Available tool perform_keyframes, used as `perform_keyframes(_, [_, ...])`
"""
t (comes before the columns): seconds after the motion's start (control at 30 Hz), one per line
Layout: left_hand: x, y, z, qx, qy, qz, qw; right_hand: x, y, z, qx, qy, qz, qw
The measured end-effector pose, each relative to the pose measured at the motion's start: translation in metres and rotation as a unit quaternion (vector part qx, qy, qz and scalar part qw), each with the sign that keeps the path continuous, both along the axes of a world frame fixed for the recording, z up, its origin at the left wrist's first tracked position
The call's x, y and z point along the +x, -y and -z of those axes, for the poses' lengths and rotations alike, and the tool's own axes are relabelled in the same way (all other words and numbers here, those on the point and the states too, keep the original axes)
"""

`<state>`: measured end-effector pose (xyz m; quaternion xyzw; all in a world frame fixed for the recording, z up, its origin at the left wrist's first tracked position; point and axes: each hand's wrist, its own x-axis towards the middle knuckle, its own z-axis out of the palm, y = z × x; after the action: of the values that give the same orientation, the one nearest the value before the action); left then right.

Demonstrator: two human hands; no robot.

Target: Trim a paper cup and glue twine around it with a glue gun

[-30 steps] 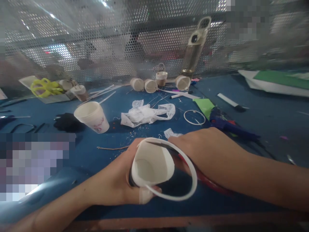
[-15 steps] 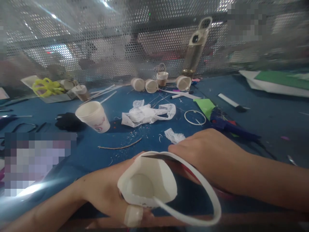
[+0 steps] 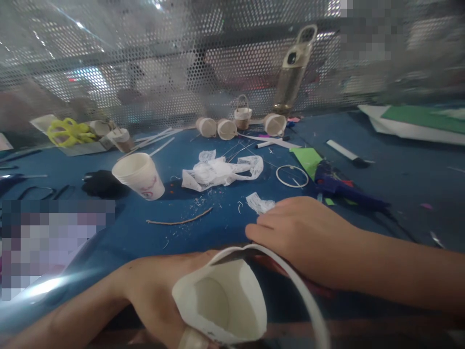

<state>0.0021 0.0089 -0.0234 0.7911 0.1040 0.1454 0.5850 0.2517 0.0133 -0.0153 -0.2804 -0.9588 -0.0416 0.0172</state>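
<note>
The left hand point(image 3: 156, 293) is curled around a white paper cup point(image 3: 223, 303) at the near edge of the blue counter point(image 3: 218, 235), with the cup's open mouth tipped up so that its inside shows. A pale bandage point(image 3: 192, 338) wraps the left thumb. From the cup's far rim, a narrow white strip point(image 3: 304, 291) loops out to the right and toward the near edge. The right hand point(image 3: 301, 232) is closed around the red-handled scissors point(image 3: 321, 289), mostly hidden beneath it; a dark blade lies at the strip, but how wide the blades stand I cannot tell.

Just beyond the right hand's fingers lies a small lace scrap point(image 3: 257, 203). Left of it is a brown twisted cord point(image 3: 179, 222) among white crumbs. Farther off, a second paper cup point(image 3: 141, 177) stands to the left, a white lace bundle point(image 3: 221, 172) lies in the middle, and a white ring point(image 3: 292, 185) lies to the right, near a blue glue gun point(image 3: 348, 189) and green paper point(image 3: 307, 160).

Along the far side are 4 small baskets point(image 3: 242, 118), 1 upright with its handle raised and 3 lying on their sides, with a clear bottle point(image 3: 290, 80) behind them.
</note>
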Motion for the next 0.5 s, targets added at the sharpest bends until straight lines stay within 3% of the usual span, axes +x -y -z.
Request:
perform_keyframes(0.1, [-0.004, -0.002, 0.001, -0.029, -0.011, 0.02, 0.999, -0.001, 0.002, -0.003, -0.016, 0.018, 0.028, 0.999])
perform_keyframes(0.23, [-0.009, -0.001, 0.007, -0.119, 0.0, -0.083, 0.989, -0.003, 0.005, -0.013, -0.006, 0.03, 0.121, 0.992])
perform_keyframes(0.37, [-0.009, 0.002, 0.013, -0.033, -0.04, -0.262, 0.964, -0.004, 0.004, -0.018, -0.001, 0.049, 0.192, 0.98])
perform_keyframes(0.43, [-0.007, 0.004, 0.015, 0.02, -0.057, -0.276, 0.959, -0.005, 0.002, -0.017, -0.01, 0.049, 0.189, 0.981])
perform_keyframes(0.5, [-0.007, 0.005, 0.017, 0.043, -0.042, -0.243, 0.968, -0.006, 0.001, -0.014, -0.013, 0.037, 0.178, 0.983])
